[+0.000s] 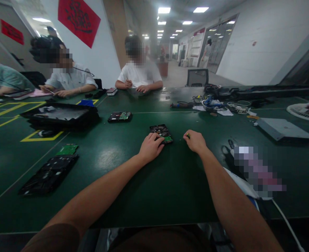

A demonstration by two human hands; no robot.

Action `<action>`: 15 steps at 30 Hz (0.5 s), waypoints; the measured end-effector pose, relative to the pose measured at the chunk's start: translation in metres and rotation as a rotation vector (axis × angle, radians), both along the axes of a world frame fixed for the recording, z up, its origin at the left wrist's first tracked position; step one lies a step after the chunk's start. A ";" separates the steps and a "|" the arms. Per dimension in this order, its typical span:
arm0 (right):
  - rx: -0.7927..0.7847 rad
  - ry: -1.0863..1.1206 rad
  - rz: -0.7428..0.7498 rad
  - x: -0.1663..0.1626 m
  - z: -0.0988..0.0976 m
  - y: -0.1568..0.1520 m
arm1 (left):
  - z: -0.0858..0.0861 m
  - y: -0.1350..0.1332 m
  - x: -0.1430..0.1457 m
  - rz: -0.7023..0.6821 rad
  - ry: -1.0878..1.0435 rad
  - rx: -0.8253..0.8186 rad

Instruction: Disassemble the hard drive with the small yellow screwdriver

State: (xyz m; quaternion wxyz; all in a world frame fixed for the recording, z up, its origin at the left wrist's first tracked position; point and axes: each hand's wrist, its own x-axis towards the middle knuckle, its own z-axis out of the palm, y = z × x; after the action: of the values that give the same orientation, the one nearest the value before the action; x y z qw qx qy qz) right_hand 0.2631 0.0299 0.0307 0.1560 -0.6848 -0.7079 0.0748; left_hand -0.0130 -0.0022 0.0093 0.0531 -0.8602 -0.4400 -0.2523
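A hard drive (162,130) lies underside up on the green table, with a green circuit board at its near edge. My left hand (151,147) grips its near left side, fingers curled over the edge and partly covering the board. To the right of the drive, my right hand (195,141) is closed above the tabletop. Between its thumb and fingers shows the end of a small yellow-and-black piece (188,135); the rest is hidden in the fist. The right hand and the drive are apart.
More hard drives (49,174) lie at the left beside a loose green board (67,149); another drive (119,117) lies farther back. A black tray (62,113) stands left, tangled cables (213,103) and a metal case (284,128) right. Co-workers (140,75) sit across the table.
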 end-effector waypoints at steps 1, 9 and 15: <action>-0.005 0.002 0.002 0.000 -0.001 0.001 | 0.000 0.000 0.000 -0.001 0.000 0.000; 0.019 0.021 0.049 0.003 -0.010 0.005 | 0.001 0.000 0.000 0.002 -0.005 -0.011; 0.051 0.021 0.024 0.008 -0.007 0.007 | 0.001 0.000 0.001 0.005 0.004 -0.006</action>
State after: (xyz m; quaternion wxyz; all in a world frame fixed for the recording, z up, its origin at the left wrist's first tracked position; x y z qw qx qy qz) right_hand 0.2709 0.0369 0.0233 0.1801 -0.6712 -0.7161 0.0657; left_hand -0.0125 -0.0024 0.0106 0.0519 -0.8597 -0.4428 -0.2493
